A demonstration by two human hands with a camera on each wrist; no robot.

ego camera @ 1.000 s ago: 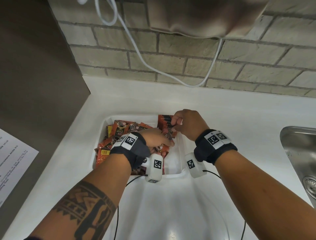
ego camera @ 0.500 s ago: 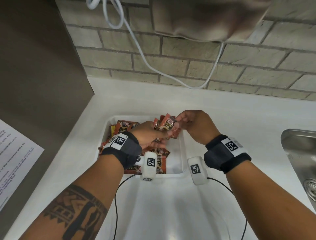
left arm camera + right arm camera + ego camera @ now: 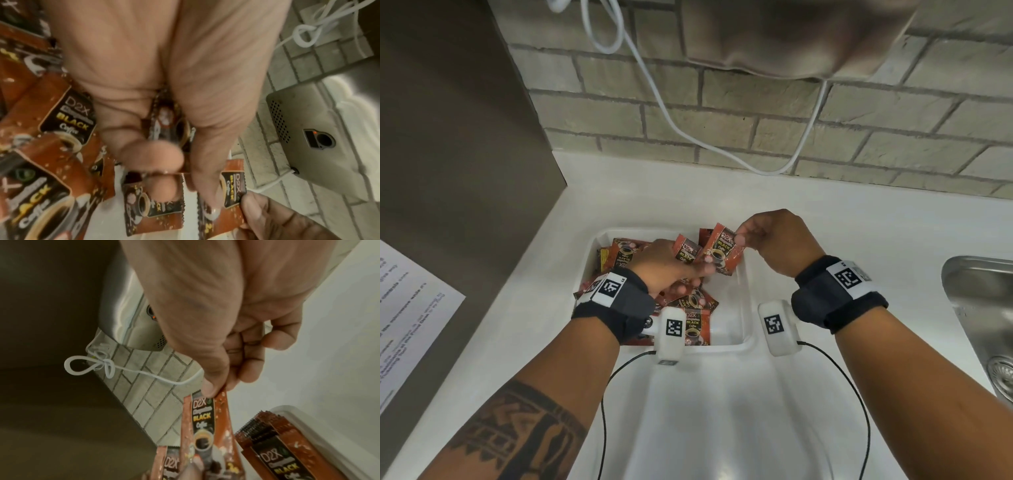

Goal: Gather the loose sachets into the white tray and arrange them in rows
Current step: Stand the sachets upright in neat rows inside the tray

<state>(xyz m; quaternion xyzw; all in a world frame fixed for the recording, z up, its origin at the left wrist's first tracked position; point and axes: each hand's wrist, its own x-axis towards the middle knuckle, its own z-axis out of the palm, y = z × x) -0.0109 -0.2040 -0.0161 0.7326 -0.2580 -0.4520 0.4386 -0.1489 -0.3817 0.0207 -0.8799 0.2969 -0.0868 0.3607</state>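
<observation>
Sachets (image 3: 681,301) lie jumbled in the white tray (image 3: 744,308), partly hidden under the left hand (image 3: 666,265), whose curled fingers grip several. Above the tray, the right hand (image 3: 774,240) pinches one sachet's (image 3: 722,251) top corner; its remaining fingers curl out of sight.

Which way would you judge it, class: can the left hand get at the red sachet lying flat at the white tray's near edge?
Probably not yet: the left hand already grips sachets.
</observation>
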